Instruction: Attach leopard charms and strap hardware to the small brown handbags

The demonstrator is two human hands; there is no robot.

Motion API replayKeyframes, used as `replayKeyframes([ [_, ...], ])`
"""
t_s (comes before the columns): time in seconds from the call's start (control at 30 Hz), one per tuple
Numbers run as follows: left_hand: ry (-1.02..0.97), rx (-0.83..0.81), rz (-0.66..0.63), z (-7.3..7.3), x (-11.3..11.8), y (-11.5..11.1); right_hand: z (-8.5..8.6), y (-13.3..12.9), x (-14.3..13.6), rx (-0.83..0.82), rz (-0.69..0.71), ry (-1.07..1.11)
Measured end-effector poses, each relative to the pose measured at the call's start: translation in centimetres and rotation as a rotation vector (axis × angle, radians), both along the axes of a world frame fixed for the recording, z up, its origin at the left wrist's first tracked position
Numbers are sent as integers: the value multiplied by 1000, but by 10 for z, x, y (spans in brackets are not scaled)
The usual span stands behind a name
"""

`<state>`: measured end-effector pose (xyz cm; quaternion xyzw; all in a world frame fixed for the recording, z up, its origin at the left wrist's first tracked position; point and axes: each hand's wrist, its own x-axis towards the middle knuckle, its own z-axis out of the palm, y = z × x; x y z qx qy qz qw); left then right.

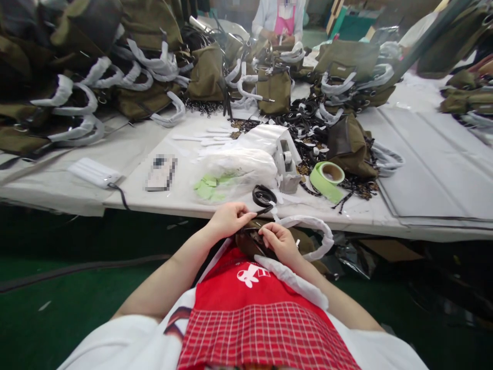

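Observation:
An olive-green bag (pixel 246 240) with a zipped opening rests in my lap against the table edge. Its handles are wrapped in white; one wrapped handle (pixel 326 236) arches out to the right. At the bag's upper edge, my left hand (pixel 230 220) is closed, thumb and fingers pinching the end of a black strap. The coiled part of this black strap (pixel 264 195) lies on the table edge just beyond. My right hand (pixel 280 241) is closed too, its fingertips pinching the bag beside the zip. Fingers partly hide what lies inside the opening.
Green tape (pixel 327 180) stands right of a grey dispenser (pixel 288 169). A clear plastic bag (pixel 242 167), a phone (pixel 160 173) and a white power bank (pixel 94 172) lie leftward. Olive bags (pixel 279 91) and black straps crowd the table's back. A co-worker (pixel 283 23) is opposite.

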<state>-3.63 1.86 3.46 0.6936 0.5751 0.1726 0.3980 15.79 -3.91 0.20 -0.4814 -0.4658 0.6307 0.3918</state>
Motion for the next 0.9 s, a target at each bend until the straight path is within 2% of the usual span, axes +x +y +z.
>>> replayKeyframes([
  [0.1,-302,-164,-26,0,4,-9,4,0,-3,29,-16,-24],
  [0.17,-373,-205,-37,1,3,-13,5,1,-5,43,-13,-48],
  [0.27,-389,-228,-30,3,2,-17,4,0,-8,60,-17,-76],
  [0.43,-393,-255,62,7,3,-19,1,-1,-9,61,-55,-112],
  [0.9,-407,-285,124,6,4,-21,2,-6,-9,82,-112,-199],
])
